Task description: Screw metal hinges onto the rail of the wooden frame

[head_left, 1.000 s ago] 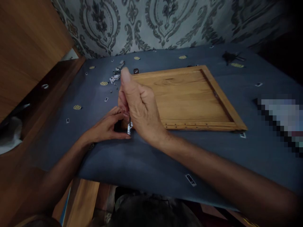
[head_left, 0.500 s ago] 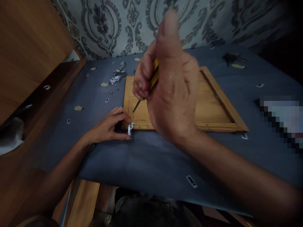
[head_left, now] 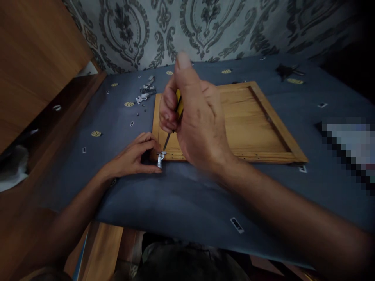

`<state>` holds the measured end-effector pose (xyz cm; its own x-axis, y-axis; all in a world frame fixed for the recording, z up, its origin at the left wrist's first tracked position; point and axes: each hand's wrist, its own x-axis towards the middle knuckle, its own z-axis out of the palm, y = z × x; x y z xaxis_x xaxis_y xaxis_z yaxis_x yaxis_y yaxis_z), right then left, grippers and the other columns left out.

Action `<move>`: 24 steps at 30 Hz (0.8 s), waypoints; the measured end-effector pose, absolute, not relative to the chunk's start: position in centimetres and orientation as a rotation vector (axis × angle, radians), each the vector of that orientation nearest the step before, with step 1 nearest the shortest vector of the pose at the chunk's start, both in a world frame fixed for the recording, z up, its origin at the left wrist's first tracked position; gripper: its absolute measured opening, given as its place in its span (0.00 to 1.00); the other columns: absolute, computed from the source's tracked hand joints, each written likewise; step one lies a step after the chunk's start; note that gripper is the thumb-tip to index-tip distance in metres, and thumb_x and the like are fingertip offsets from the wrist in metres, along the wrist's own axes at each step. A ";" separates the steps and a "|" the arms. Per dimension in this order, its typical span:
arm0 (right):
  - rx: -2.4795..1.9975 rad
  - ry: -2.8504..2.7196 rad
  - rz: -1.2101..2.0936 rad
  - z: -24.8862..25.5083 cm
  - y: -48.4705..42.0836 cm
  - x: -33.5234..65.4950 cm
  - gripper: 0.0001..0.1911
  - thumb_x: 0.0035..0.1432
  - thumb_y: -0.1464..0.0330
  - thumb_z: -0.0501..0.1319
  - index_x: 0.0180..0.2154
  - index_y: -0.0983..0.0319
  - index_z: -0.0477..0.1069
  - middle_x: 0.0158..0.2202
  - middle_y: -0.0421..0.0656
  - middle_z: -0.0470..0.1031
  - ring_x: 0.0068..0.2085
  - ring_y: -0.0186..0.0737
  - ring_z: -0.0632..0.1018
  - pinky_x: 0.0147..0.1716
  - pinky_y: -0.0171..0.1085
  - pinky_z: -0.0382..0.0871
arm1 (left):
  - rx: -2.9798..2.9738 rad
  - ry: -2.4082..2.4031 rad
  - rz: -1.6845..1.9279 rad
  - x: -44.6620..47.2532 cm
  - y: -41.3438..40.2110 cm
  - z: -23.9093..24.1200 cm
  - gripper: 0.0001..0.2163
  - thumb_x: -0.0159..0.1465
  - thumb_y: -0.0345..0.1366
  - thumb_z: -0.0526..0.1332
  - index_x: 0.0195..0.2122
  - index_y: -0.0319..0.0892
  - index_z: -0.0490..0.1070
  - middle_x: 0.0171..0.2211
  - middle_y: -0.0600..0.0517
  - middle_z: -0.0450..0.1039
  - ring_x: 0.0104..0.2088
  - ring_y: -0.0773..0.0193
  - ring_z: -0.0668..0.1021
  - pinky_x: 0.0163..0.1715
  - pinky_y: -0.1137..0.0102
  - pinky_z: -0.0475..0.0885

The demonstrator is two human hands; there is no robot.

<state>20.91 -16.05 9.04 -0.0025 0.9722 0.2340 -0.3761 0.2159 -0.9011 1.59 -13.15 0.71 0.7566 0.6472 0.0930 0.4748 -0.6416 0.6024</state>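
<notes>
A wooden cabinet door (head_left: 240, 117) with a raised frame lies flat on the dark blue cloth. At its near left corner sits a metal hinge (head_left: 160, 159), which my left hand (head_left: 137, 154) pinches between thumb and fingers. My right hand (head_left: 196, 117) wraps round the yellow handle of a screwdriver (head_left: 168, 141), thumb pointing up. The thin shaft slants down to the left, its tip at or just above the hinge; contact I cannot make out. Small dark holes run along the door's near edge.
Several metal hinges (head_left: 146, 91) lie in a pile behind the door's left side, with small screws (head_left: 141, 109) close by. A dark tool (head_left: 288, 72) rests at the back right. A pixelated rectangular object (head_left: 351, 144) is at the right. A wooden cabinet (head_left: 38, 58) stands left.
My right hand has come down and to the left, bringing the screwdriver's tip from above the door to the hinge. My left hand keeps its place on the hinge.
</notes>
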 end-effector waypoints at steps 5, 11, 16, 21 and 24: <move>-0.724 -1.051 1.215 7.5 -15.9 20.2 0.36 0.68 0.37 0.54 0.20 0.56 0.55 0.21 0.36 0.52 0.24 0.36 0.59 0.25 0.38 0.59 | 2.382 0.822 0.449 1.5 -13.1 0.4 0.24 0.63 0.58 0.72 0.48 0.44 0.77 0.49 0.46 0.74 0.58 0.46 0.74 0.62 0.51 0.70; -0.576 -1.012 1.337 6.3 -16.0 20.0 0.34 0.66 0.41 0.62 0.20 0.56 0.58 0.21 0.35 0.56 0.24 0.35 0.58 0.27 0.38 0.59 | 2.390 0.845 0.425 1.6 -13.2 0.6 0.23 0.63 0.58 0.71 0.46 0.43 0.78 0.46 0.47 0.74 0.53 0.49 0.75 0.57 0.54 0.73; -0.576 -1.006 1.345 5.7 -15.8 19.9 0.32 0.66 0.42 0.62 0.21 0.56 0.59 0.22 0.35 0.55 0.24 0.36 0.57 0.28 0.39 0.59 | 2.387 0.848 0.396 1.6 -13.2 0.9 0.23 0.64 0.58 0.71 0.45 0.42 0.77 0.46 0.47 0.74 0.52 0.50 0.74 0.55 0.56 0.74; -0.546 -0.981 1.323 5.7 -15.8 19.7 0.31 0.68 0.46 0.62 0.21 0.56 0.59 0.21 0.33 0.55 0.23 0.34 0.57 0.27 0.37 0.58 | 2.399 0.849 0.391 1.7 -13.3 1.0 0.24 0.64 0.59 0.70 0.45 0.43 0.77 0.45 0.48 0.73 0.51 0.51 0.74 0.55 0.57 0.73; -0.569 -0.983 1.321 5.9 -15.9 19.6 0.31 0.69 0.47 0.61 0.20 0.56 0.58 0.20 0.33 0.55 0.22 0.32 0.58 0.26 0.36 0.57 | 2.414 0.848 0.393 1.7 -13.3 0.9 0.24 0.65 0.59 0.70 0.45 0.42 0.77 0.45 0.48 0.73 0.50 0.52 0.74 0.53 0.58 0.74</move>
<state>19.62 -15.89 5.86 -0.0456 0.9628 0.2662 -0.5313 0.2023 -0.8227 1.71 -13.27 0.94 0.7589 0.6450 0.0900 0.4855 -0.6524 0.5820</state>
